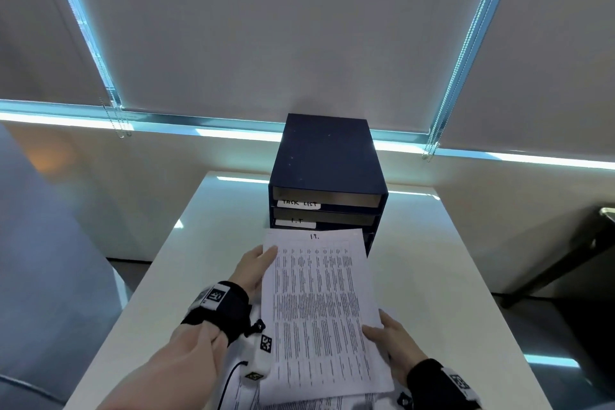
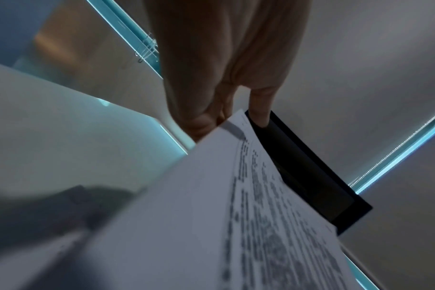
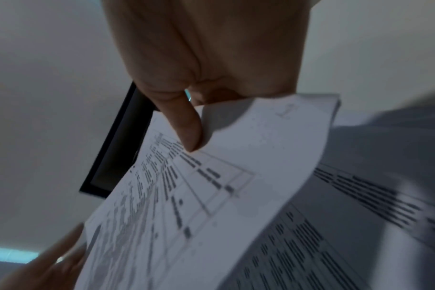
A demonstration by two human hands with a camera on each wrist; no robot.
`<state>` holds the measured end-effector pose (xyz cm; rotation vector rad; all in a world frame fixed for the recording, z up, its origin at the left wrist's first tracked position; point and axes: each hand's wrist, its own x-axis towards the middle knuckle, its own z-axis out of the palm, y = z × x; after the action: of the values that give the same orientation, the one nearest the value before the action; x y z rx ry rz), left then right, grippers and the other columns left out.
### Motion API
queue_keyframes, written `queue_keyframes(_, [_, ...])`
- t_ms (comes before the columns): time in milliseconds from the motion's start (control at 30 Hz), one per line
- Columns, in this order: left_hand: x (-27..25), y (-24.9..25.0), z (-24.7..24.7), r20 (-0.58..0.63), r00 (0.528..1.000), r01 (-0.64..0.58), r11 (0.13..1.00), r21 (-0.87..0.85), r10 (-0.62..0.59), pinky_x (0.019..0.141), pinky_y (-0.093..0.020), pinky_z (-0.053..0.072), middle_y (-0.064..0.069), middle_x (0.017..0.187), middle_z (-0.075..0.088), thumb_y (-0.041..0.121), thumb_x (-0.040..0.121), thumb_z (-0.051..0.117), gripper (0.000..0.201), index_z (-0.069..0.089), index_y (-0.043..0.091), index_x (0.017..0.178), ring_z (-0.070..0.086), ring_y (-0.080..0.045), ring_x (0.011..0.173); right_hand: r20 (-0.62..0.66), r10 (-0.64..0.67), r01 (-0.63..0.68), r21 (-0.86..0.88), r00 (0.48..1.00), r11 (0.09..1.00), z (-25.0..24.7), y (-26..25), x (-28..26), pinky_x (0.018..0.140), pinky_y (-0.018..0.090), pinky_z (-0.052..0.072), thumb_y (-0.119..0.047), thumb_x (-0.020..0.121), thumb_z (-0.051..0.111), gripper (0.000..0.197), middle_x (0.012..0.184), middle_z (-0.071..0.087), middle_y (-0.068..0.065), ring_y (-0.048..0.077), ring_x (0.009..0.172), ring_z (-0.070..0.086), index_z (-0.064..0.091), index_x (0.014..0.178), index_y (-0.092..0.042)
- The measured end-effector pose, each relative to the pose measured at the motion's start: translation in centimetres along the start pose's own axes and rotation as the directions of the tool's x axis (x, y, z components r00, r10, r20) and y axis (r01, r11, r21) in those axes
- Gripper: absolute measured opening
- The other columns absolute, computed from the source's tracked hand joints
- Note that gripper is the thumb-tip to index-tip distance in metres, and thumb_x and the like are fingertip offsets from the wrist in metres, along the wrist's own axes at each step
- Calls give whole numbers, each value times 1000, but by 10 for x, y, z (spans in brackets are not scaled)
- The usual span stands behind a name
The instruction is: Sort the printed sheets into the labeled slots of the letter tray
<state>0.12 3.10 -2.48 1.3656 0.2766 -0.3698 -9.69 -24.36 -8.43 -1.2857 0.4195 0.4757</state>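
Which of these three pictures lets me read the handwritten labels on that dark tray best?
The head view: the letter tray faces the camera, so its labels show. Both wrist views catch only a dark edge of the tray, labels unseen.

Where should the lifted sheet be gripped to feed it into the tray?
By its two long edges, as now: left hand on the left edge, right hand near the rear right corner. The sheet points at the tray, leaving its leading edge free.
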Motion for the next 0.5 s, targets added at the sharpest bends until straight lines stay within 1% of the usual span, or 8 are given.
queue_keyframes(100, [2, -9, -1, -17, 1000, 18, 998, 66, -17, 84, -37, 51, -13, 110, 69, 21, 98, 49, 34, 54, 2, 125, 66, -26, 94, -12, 38, -38, 7, 999, 999, -8, -16, 14, 103, 54, 43, 4, 95, 47, 40, 119, 68, 15, 37, 110, 64, 51, 132, -12])
queue_keyframes(167, [5, -16, -3, -17, 999, 49, 997, 61, -48, 74, -32, 54, -12, 105, 70, 21, 98, 49, 31, 56, 4, 124, 67, -22, 83, -29, 53, -53, -11, 998, 999, -9, -29, 27, 103, 54, 44, 3, 95, 47, 43, 121, 66, 16, 37, 110, 64, 47, 136, -10])
queue_keyframes(233, [3, -18, -1, 24, 998, 63, 996, 68, -65, 60, -26, 53, -10, 97, 71, 21, 98, 49, 30, 57, 4, 122, 67, -15, 68, -40, 36, -37, -18, 999, 999, -6, -48, 39, 96, 53, 49, 3, 95, 47, 42, 121, 66, 17, 37, 107, 65, 46, 136, -10])
queue_keyframes(267, [2, -18, 1, 58, 996, 61, 995, 74, -65, 59, -26, 53, -9, 96, 71, 22, 98, 49, 30, 57, 5, 121, 67, -15, 66, -39, 15, -16, -17, 999, 1000, -4, -61, 47, 93, 52, 50, 3, 96, 46, 41, 121, 66, 18, 38, 106, 66, 47, 135, -10])
queue_keyframes(333, [6, -19, 4, 121, 990, 58, 994, 88, -68, 76, -36, 57, -6, 105, 72, 24, 98, 49, 31, 56, 7, 122, 70, -20, 86, -43, -31, 30, -27, 999, 999, 3, -86, 61, 90, 50, 52, 2, 96, 46, 40, 123, 64, 18, 37, 107, 65, 47, 134, -10])
queue_keyframes(367, [9, -19, 6, 135, 988, 64, 993, 96, -76, 81, -40, 57, -4, 111, 70, 26, 98, 50, 31, 55, 10, 123, 68, -24, 95, -56, -55, 53, -38, 997, 998, 7, -98, 69, 87, 48, 53, 2, 96, 45, 39, 124, 63, 18, 36, 108, 64, 47, 134, -10])
queue_keyframes(433, [17, -22, 10, 122, 987, 91, 992, 91, -101, 71, -43, 59, -7, 119, 65, 29, 98, 48, 34, 47, 14, 129, 69, -35, 93, -82, -90, 87, -36, 993, 996, 15, -116, 81, 81, 44, 53, 4, 96, 45, 39, 126, 61, 20, 37, 108, 62, 47, 134, -8])
queue_keyframes(500, [29, -26, 14, 66, 993, 89, 992, 91, -95, 64, -47, 59, -17, 118, 65, 30, 100, 44, 38, 41, 13, 134, 71, -40, 80, -80, -110, 105, -66, 991, 992, 20, -121, 86, 85, 45, 52, 3, 96, 46, 39, 126, 60, 19, 36, 109, 61, 47, 132, -9])
